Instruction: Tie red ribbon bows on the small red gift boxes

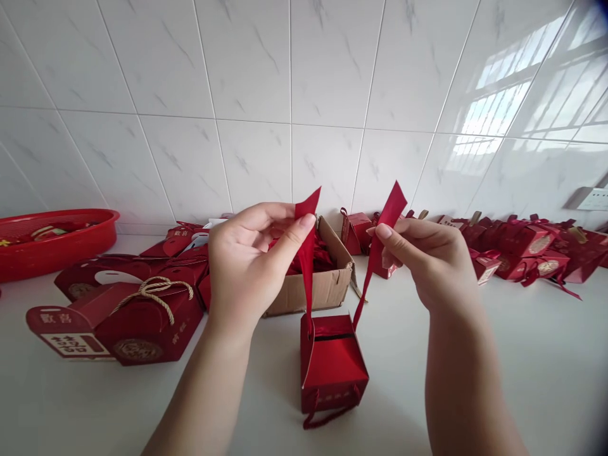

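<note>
A small red gift box (332,367) stands on the white counter (522,367) in front of me. A red ribbon (308,266) runs up from its top in two ends. My left hand (251,259) pinches the left end between thumb and fingers. The right end rises to my right hand (427,259), which pinches it near its tip. Both hands are held above the box, with the ribbon ends pulled apart and upward.
An open cardboard carton (327,285) with red ribbons sits behind the box. Larger red gift boxes with rope handles (137,316) lie at left, beside a red plastic basket (57,240). Several finished red boxes (522,247) line the tiled wall at right.
</note>
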A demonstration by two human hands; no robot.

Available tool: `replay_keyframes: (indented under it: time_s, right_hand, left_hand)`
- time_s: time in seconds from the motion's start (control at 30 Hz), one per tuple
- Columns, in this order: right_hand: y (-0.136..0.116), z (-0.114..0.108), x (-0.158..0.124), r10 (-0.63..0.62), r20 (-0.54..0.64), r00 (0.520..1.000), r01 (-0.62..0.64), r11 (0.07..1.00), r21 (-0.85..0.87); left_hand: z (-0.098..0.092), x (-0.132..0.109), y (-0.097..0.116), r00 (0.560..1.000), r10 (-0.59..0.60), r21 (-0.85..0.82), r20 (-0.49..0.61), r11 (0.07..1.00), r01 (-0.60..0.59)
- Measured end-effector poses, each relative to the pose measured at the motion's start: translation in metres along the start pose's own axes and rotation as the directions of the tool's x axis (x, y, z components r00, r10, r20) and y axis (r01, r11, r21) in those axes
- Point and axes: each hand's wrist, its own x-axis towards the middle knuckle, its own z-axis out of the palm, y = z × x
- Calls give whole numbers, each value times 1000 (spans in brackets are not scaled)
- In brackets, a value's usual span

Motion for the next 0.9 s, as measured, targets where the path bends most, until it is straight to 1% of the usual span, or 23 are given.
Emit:
replay_keyframes:
  time_s: [0.1, 0.2, 0.3, 0.43, 0.6, 0.73, 0.9]
  right_hand:
    - [1, 0, 1, -12, -19, 1000, 12, 1000, 3]
    - [3, 1, 2, -23, -32, 999, 23, 1000, 8]
    - [5, 2, 3, -16, -30, 999, 16, 1000, 18]
    - [8, 3, 4, -25, -19, 1000, 25, 999, 29]
    - [10, 3, 4, -24, 2, 1000, 24, 999, 44]
    - [9, 2, 4, -5, -3, 1000, 5, 998, 56]
    - [9, 3, 4, -8, -10, 1000, 9, 998, 57]
  left_hand:
    - [-1, 2, -4, 996, 61, -17, -61, 998, -63]
    - [-3, 5, -8, 990, 92, -13, -111, 996, -94]
    - [-4, 7, -9, 995, 62, -30, -83, 997, -65]
    - [-3, 7, -11, 999, -15, -73, -41, 997, 12]
    - [-4, 9, -14, 994, -111, -103, 11, 988, 112]
    - [-4, 10, -16, 993, -121, -122, 2, 985, 120]
    - [-3, 10, -19, 995, -93, -119, -38, 989, 88]
